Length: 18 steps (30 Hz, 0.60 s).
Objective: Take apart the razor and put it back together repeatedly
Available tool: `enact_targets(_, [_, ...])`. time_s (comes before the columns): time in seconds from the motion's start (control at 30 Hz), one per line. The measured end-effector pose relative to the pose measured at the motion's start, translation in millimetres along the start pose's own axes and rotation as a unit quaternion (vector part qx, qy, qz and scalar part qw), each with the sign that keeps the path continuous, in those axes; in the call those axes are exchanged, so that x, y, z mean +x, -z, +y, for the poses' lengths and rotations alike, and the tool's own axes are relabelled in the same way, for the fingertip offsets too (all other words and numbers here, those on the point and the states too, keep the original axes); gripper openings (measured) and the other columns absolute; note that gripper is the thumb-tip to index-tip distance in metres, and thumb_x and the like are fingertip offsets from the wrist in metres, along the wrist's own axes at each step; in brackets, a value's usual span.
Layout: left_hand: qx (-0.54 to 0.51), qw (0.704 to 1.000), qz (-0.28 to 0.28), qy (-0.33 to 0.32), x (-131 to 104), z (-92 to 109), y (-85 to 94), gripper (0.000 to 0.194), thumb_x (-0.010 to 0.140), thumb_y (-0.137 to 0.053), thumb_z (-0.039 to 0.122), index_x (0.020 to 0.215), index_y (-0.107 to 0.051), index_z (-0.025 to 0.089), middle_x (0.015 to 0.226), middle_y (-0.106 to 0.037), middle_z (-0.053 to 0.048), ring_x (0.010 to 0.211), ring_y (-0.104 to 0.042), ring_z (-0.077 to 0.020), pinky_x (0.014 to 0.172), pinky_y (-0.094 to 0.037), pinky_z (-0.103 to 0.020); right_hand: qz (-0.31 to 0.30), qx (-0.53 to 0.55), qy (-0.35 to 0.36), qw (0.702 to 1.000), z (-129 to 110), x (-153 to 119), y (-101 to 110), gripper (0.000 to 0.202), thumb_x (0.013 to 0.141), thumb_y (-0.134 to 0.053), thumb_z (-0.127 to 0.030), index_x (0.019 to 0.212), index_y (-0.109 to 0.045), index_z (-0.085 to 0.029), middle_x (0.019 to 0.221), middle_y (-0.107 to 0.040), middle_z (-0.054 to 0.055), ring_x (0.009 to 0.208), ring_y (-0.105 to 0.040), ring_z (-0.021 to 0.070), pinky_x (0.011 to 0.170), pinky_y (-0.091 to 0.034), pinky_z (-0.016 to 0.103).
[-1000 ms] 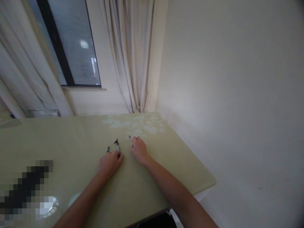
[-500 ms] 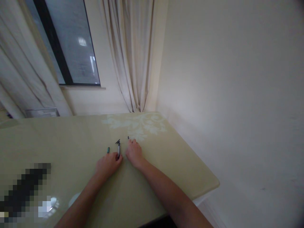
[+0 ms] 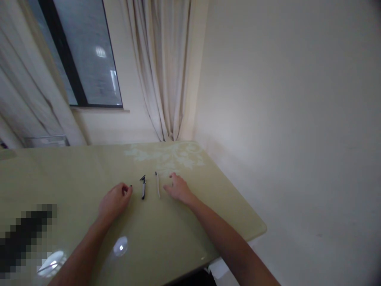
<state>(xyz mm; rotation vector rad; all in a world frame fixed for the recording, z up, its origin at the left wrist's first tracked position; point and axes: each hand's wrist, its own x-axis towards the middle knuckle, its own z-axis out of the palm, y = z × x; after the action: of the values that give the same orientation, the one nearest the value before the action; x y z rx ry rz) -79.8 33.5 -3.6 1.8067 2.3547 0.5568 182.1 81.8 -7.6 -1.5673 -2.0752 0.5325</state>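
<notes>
A razor [image 3: 143,189] with a dark head and a grey and black handle lies on the table, its head towards the window. To its right lies a toothbrush [image 3: 158,186] with a pale handle and a dark head, roughly parallel to the razor. My left hand [image 3: 115,200] is left of the razor, thumb and fingers closed in a pinch. A small dark piece [image 3: 131,186] shows at its fingertips; the rest is hidden. Right of the toothbrush, my right hand [image 3: 179,189] has its fingers apart and holds nothing.
The glossy yellow-green table [image 3: 143,234] reflects lamp light. A pixelated dark area [image 3: 26,238] covers the left side. Beyond the table's far edge hang curtains [image 3: 166,71] beside a window [image 3: 89,55]. A bare wall [image 3: 268,119] rises along the right.
My right hand has let go of the toothbrush and moved right, opening. My left hand has left the razor, moved left and closed at the small dark green piece.
</notes>
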Motion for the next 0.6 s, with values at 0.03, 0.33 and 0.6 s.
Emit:
enact_targets(0.03, [-0.007, 1.000, 0.009, 0.004, 1, -3, 0.0, 0.040, 0.096, -0.037, 0.053, 0.089, -0.062, 0.022, 0.091, -0.074, -0.010, 0.083, -0.070, -0.0272, 0.068, -0.045, -0.033, 0.008, 0.020, -0.013, 1.000, 6, 0, 2, 0.045, 0.088, -0.072, -0.038, 0.126, -0.061, -0.016, 0.102, -0.072, 0.011, 0.093, -0.069, 0.0239, 0.083, -0.050, 0.033])
enact_targets(0.33, [0.076, 0.994, -0.075, -0.010, -17, 45, -14.1, 0.067, 0.097, -0.024, 0.070, 0.080, -0.066, 0.020, 0.092, -0.075, -0.017, 0.090, -0.072, -0.0368, 0.074, -0.050, -0.043, 0.011, 0.167, 0.024, 0.986, 26, -11, 0, 0.014, 0.089, -0.068, -0.018, 0.102, -0.067, -0.016, 0.073, -0.065, -0.001, 0.064, -0.058, 0.0123, 0.063, -0.040, 0.023])
enact_targets(0.6, [0.100, 0.993, -0.050, -0.025, -23, 43, -12.7, 0.050, 0.103, -0.027, 0.044, 0.096, -0.071, 0.020, 0.098, -0.077, -0.016, 0.086, -0.074, -0.0328, 0.071, -0.050, -0.039, 0.048, 0.263, 0.025, 0.963, 13, -12, 0, 0.023, 0.093, -0.066, -0.030, 0.111, -0.065, -0.016, 0.072, -0.063, -0.001, 0.064, -0.057, 0.0134, 0.063, -0.041, 0.025])
